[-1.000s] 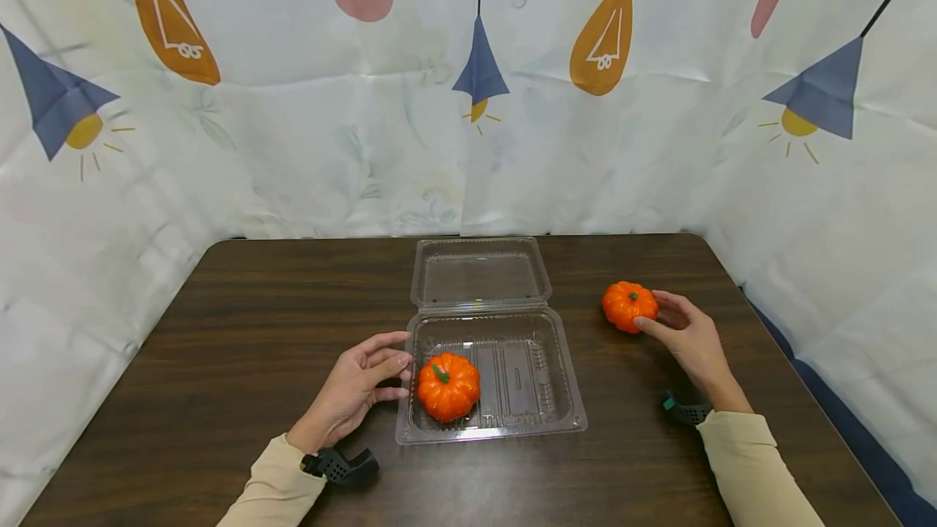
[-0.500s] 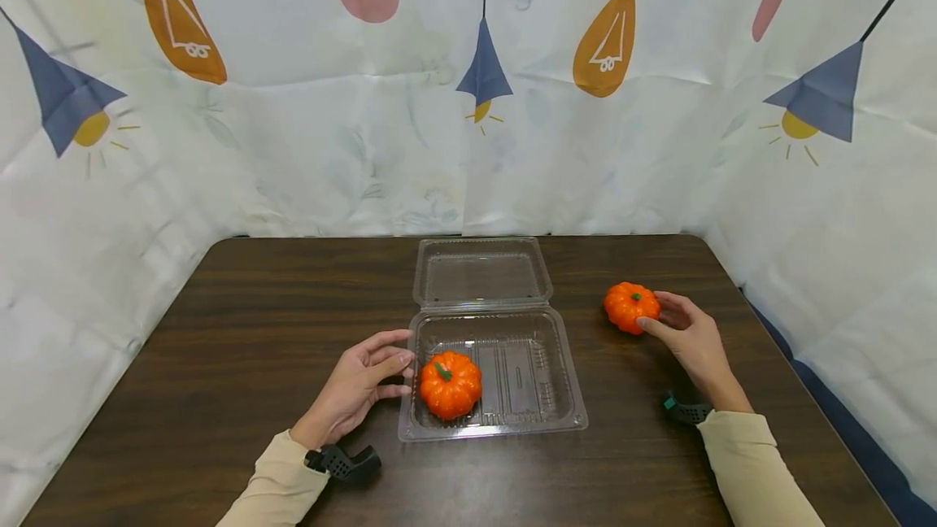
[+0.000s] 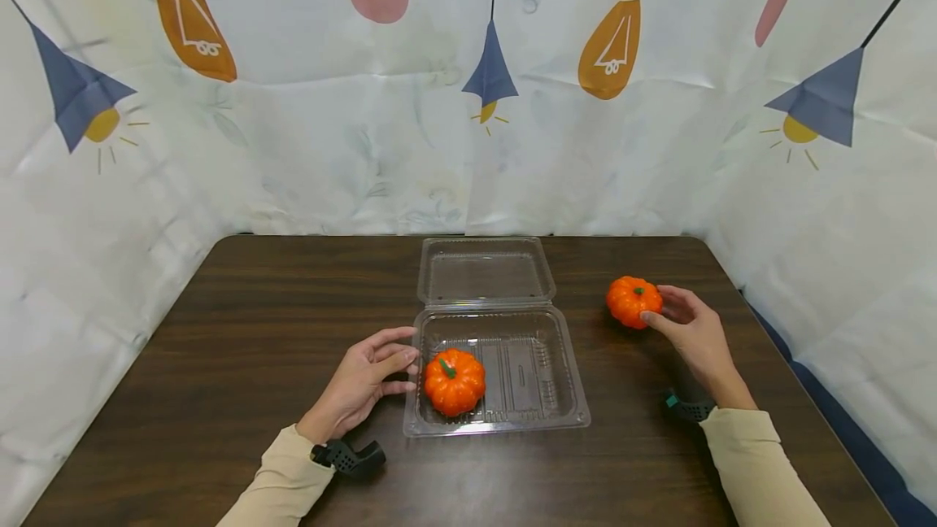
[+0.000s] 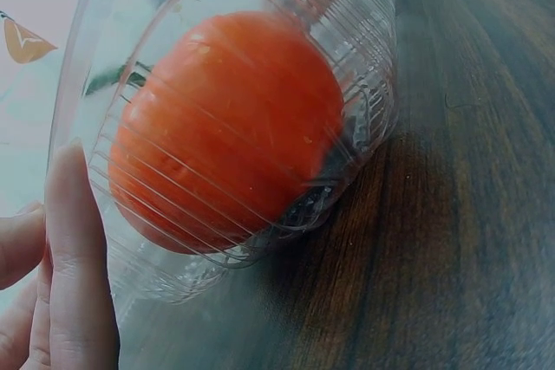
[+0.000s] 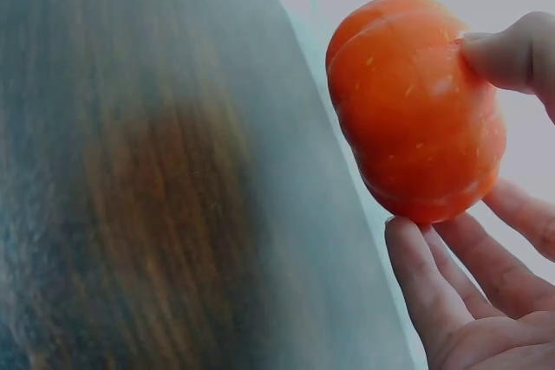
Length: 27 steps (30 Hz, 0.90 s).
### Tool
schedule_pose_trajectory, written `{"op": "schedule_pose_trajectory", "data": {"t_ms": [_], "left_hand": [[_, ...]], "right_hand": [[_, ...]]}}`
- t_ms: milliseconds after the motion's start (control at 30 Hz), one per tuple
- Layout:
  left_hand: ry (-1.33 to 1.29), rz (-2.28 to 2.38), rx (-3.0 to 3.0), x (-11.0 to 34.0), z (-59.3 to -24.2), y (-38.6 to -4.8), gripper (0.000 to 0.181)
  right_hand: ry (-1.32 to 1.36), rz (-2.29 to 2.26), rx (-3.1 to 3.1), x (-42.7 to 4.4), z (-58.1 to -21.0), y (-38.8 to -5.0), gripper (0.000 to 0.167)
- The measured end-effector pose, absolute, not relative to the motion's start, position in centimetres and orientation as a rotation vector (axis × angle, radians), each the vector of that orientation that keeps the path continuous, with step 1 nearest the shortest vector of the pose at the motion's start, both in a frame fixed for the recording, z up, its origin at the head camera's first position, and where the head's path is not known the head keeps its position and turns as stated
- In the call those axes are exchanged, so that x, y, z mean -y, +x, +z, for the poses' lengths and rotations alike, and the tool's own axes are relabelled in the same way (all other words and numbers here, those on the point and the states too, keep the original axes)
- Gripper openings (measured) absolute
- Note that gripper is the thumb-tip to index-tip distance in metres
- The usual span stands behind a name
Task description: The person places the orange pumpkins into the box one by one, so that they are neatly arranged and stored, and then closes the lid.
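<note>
My right hand [image 3: 695,340] grips a small orange pumpkin [image 3: 634,302] with a green stem, right of the clear plastic clamshell container [image 3: 523,421]. In the right wrist view, thumb and fingertips hold this pumpkin [image 5: 416,110] from opposite sides, apart from the table. A second orange pumpkin [image 3: 455,383] sits in the left part of the container's base, seen through the ribbed wall in the left wrist view. At the container's left edge, my left hand [image 3: 362,381] touches the rim with extended, relaxed fingers. The hinged lid [image 3: 486,271] lies folded back, away from me.
A dark wood-grain table [image 3: 293,291] bears the container. White fabric [image 3: 351,153] printed with lamps and bulbs hangs round its back and sides. Each wrist wears a dark strap with a camera mount [image 3: 351,458].
The right hand and its pumpkin have risen slightly in the last half second. The left hand stays by the container's left rim. The whole head view has shifted a little.
</note>
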<state>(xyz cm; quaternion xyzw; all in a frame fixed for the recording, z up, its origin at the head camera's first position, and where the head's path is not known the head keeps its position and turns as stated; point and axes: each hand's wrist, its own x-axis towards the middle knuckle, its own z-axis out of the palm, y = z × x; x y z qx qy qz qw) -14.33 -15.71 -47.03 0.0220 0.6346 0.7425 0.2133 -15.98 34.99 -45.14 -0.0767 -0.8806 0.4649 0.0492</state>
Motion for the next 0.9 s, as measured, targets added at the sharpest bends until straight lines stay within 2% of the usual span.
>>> {"op": "schedule_pose_trajectory", "data": {"t_ms": [900], "left_hand": [[0.068, 2.074, -1.75, 15.7, -47.2, -14.4, 0.056]], "right_hand": [[-0.136, 1.503, 2.575, -33.8, -42.7, -15.8, 0.057]]}}
